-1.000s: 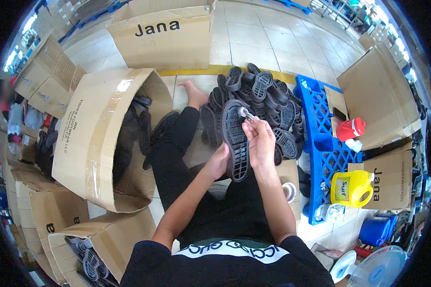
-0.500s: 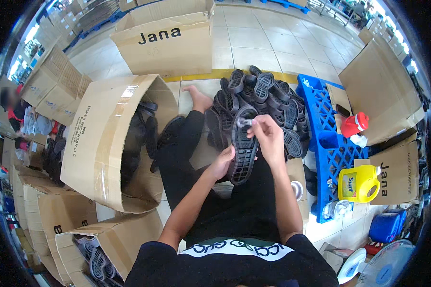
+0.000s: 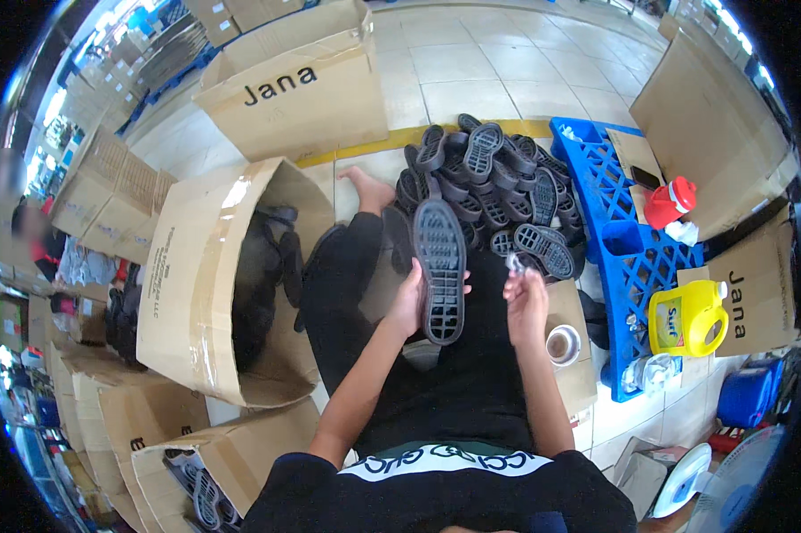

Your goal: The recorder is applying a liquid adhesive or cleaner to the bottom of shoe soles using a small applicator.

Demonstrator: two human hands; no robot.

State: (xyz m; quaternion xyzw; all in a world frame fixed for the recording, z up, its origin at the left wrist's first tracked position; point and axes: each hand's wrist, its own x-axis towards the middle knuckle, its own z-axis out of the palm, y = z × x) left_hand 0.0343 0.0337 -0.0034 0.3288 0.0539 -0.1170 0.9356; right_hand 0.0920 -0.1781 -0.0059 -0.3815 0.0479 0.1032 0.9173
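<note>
My left hand (image 3: 408,305) is closed on the lower part of a dark shoe sole (image 3: 440,244), which stands upright over my lap. Its face has a ridged upper half and a grid of open cells below. Right of the sole and apart from it, my right hand (image 3: 526,306) pinches a small whitish wad (image 3: 513,263), too blurred to tell its material. Just beyond my hands lies a heap of similar soles (image 3: 482,153). A round white tub (image 3: 563,345) with something brownish inside sits on cardboard beside my right forearm.
A tipped carton (image 3: 191,275) holding dark soles lies at my left, another open box (image 3: 271,369) nearer. On the right, a blue plastic pallet (image 3: 627,293) carries a red jug (image 3: 669,202), a phone (image 3: 645,178) and a yellow bottle (image 3: 685,322). A fan (image 3: 738,480) stands near right.
My right hand has drawn away from the sole, down and to the right, still pinching the wad. The sole has turned more upright in my left hand. The whole view has shifted slightly.
</note>
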